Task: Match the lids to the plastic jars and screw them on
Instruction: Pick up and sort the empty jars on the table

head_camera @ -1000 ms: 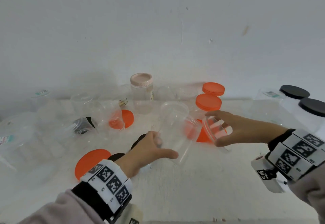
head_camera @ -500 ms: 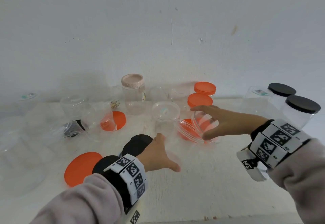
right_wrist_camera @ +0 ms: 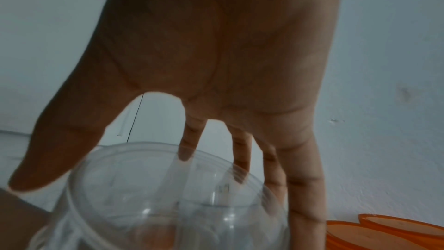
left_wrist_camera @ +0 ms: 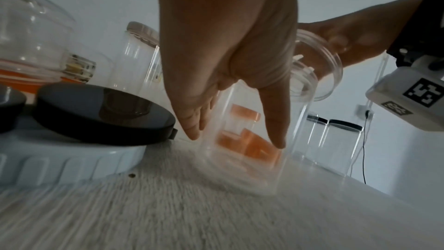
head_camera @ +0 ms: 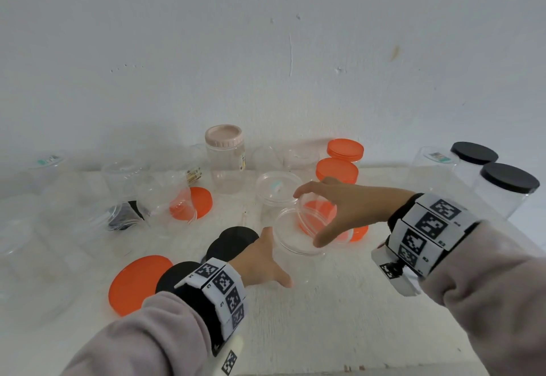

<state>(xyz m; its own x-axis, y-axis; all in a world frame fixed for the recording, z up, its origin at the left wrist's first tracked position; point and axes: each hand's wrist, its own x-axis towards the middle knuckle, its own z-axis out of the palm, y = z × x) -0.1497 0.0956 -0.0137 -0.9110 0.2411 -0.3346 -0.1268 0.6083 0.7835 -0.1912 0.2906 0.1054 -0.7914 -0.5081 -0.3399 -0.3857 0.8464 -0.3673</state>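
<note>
My left hand [head_camera: 266, 256] grips a clear, open plastic jar [head_camera: 295, 241] low on its wall at mid-table. In the left wrist view its thumb and fingers [left_wrist_camera: 192, 130] straddle the jar [left_wrist_camera: 252, 161], which looks slightly tilted and blurred. My right hand [head_camera: 310, 216] holds a clear round lid [head_camera: 323, 213] at a slant just above the jar's mouth, thumb in front and fingers behind. The lid's ribbed rim [left_wrist_camera: 329, 75] shows beside the jar top. From the right wrist, the fingertips [right_wrist_camera: 187, 154] rest on the clear lid [right_wrist_camera: 168, 187].
Loose lids lie near my left wrist: a large orange lid [head_camera: 139, 284] and two black lids [head_camera: 233, 241]. Behind stand a pink-lidded jar [head_camera: 224, 157], a clear-lidded jar [head_camera: 276, 195] and orange-lidded jars [head_camera: 336, 170]. Black-lidded jars [head_camera: 508, 186] stand right; clear jars [head_camera: 74, 213] lie left.
My left hand has drawn the jar nearer and stood it more upright. My right hand has carried the clear lid left, over the jar's mouth.
</note>
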